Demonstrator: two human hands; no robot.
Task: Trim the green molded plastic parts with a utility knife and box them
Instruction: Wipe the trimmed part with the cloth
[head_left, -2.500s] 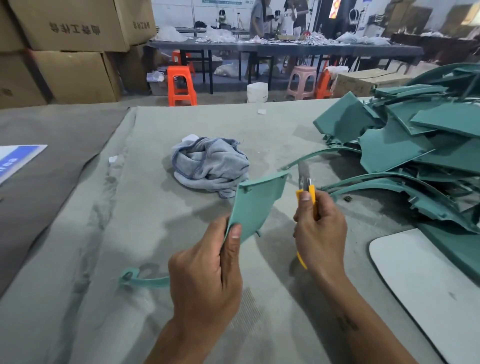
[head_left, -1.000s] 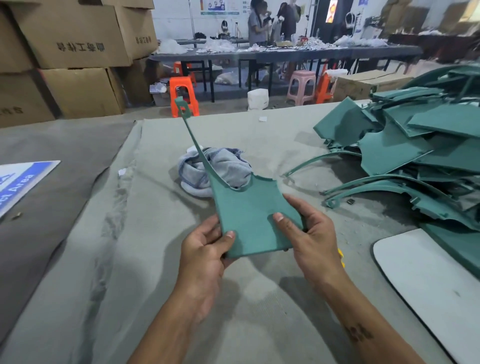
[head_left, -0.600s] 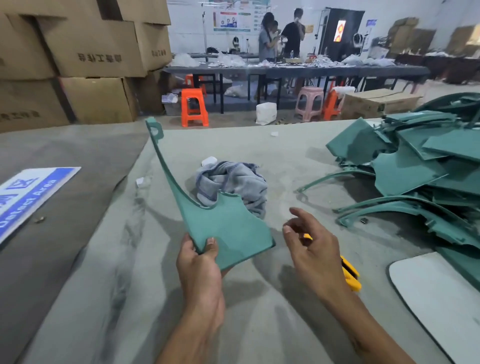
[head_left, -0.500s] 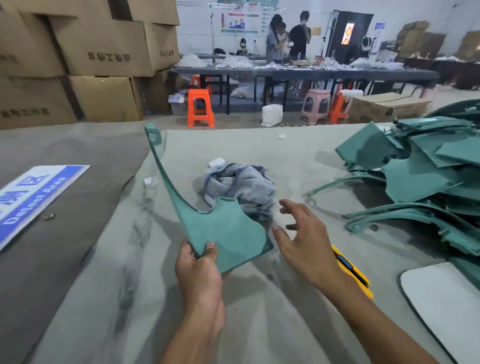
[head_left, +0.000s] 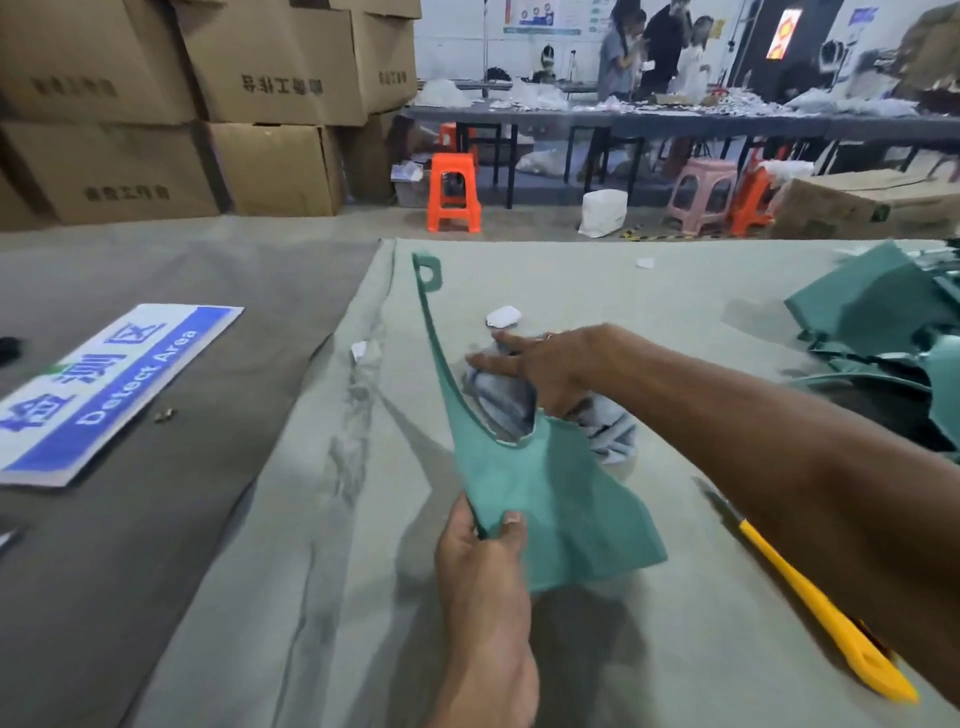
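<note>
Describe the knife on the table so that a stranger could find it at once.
Start at the grey felt-covered table and look to its near right side, under the person's outstretched right forearm. There lies a slim yellow plastic utility knife, flat and unheld. It is the only yellow thing among green parts.

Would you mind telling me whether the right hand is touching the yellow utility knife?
Apart. The head view shows the yellow utility knife lying on the table while the right hand reaches over the grey cloth.
</note>
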